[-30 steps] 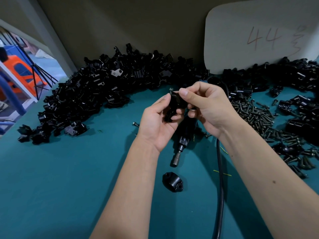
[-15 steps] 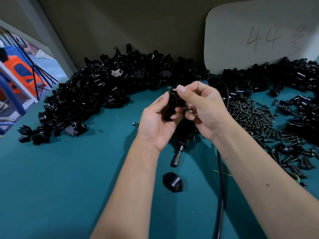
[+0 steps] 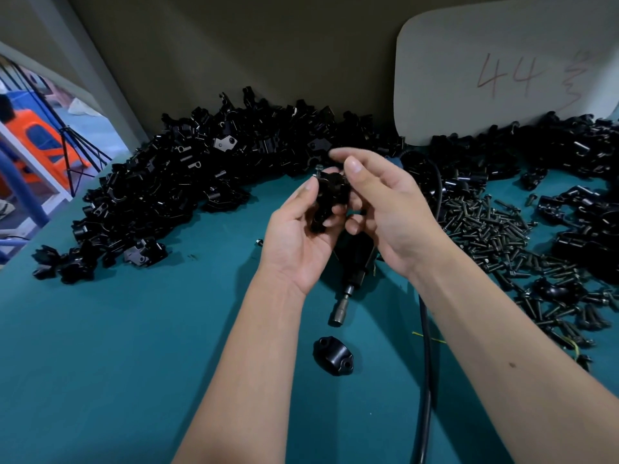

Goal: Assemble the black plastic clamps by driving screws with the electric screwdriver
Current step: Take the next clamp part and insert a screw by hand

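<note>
Lying under both wrists on the teal tabletop [image 3: 100,363]: electric screwdriver [image 3: 348,266], loose clamp half [image 3: 333,356] at six o'clock, screws [image 3: 492,229] piling at three o'clock. Gripping a black clamp [image 3: 330,199] at centre, left hand [image 3: 301,242] curling round it. Hovering just beside, right hand [image 3: 385,209], grip loosely apart, pinching nothing.

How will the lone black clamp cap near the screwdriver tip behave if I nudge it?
The clamp cap lies dome-up on its flat ends, so it should probably slide across the teal mat, not roll. It looks like rigid, light plastic.

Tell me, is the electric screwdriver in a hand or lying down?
Lying down: the black electric screwdriver rests on the teal table, untouched.
</note>
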`<state>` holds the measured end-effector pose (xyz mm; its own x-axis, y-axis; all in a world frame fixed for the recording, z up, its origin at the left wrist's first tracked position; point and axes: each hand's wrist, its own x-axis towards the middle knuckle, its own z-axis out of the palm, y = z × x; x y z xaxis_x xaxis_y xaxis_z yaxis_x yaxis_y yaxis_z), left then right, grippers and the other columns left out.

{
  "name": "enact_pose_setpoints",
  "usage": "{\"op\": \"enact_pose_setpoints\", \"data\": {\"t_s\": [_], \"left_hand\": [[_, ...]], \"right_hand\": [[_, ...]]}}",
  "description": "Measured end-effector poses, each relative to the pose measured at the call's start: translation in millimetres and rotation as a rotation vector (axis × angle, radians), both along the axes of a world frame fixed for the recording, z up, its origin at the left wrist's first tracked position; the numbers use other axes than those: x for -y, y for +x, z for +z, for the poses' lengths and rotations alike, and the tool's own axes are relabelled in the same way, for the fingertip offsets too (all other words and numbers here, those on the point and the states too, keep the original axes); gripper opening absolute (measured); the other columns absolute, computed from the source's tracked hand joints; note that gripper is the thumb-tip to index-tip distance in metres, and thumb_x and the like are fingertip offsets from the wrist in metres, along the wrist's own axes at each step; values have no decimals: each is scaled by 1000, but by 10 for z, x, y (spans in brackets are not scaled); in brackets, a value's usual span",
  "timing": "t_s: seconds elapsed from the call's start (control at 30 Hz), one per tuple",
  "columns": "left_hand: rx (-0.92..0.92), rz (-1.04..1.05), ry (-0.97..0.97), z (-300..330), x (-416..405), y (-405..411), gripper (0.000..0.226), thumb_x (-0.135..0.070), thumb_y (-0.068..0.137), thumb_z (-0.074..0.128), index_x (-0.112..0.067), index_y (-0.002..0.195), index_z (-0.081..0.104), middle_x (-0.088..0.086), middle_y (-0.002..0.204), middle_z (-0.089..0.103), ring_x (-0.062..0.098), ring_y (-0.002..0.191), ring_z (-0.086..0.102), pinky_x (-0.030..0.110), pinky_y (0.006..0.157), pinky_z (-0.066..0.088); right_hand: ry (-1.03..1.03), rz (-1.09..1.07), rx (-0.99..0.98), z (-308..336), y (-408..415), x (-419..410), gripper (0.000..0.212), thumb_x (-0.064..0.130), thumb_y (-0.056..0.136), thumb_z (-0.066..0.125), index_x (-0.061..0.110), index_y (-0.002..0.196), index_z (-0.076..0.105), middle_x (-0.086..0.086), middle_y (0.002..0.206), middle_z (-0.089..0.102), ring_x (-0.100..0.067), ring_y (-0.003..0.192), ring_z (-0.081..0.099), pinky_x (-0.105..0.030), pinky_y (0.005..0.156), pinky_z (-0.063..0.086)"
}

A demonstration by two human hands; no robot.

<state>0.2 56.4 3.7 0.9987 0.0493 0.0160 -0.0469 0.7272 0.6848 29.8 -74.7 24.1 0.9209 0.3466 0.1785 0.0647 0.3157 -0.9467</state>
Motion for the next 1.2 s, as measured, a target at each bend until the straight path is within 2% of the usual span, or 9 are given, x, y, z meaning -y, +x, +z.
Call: {"op": "enact_pose_setpoints", "data": {"t_s": [0.2,0.37,0.43,0.57,0.7,0.87,0.97,1.1,1.2], "left_hand": [[29,-21,21,3,51,-19,24,-19,93,60,-8,91,81,6,85,70,13,65,56,22,61,46],[-8,-8,-17,8,48,-14,34,-22,91,62,1,113,70,18,92,68,15,67,57,24,61,50],[1,-9,-2,0,48,-22,29,-23,90,64,-1,105,75,14,89,70,14,66,57,22,62,50],[36,-14,71,-14,77,-35,26,-18,101,55,-9,95,80,8,89,72,14,69,60,26,67,52],[82,28,221,-12,107,-14,23,-12,104,53,-3,120,67,15,111,69,17,87,68,31,74,56],[34,105,267,-39,106,-26,21,-11,98,65,-18,113,77,5,107,73,12,92,72,25,82,57],[2,127,213,-32,111,-38,23,-11,92,71,-11,115,74,3,102,76,12,90,72,23,76,57],[2,124,232,-24,82,-43,31,-18,79,77,-11,109,75,1,96,77,14,87,74,31,86,61],[17,146,248,-7,101,-36,37,-16,76,78,-9,112,74,7,98,76,19,85,75,32,80,62]], "right_hand": [[31,-93,-13,20,2,-24,15,16,87,82,17,75,72,-7,76,70,-19,55,61,-28,46,45],[66,31,-54,24,25,48,15,18,99,67,8,98,78,-3,74,68,-15,62,62,-22,52,48],[59,-26,-69,28,22,35,8,12,94,72,5,90,75,-7,73,68,-18,57,61,-24,49,49],[50,-144,-89,12,28,5,26,16,86,82,12,76,59,-2,67,64,-15,49,58,-27,44,47],[-46,-119,12,14,40,27,10,26,98,71,22,104,77,6,85,71,-6,70,61,-23,52,41],[-110,-115,26,4,71,46,13,25,97,72,17,100,81,-4,103,79,-32,103,72,-32,66,47],[-101,-118,7,13,68,42,13,29,97,71,22,96,82,4,101,78,-17,97,70,-30,68,49],[-81,-98,-18,28,87,84,12,34,93,74,26,91,83,8,98,78,-10,97,69,-35,78,52],[-51,-137,-14,59,62,72,10,31,87,80,26,79,80,9,83,75,-7,82,67,-28,70,51]]}}
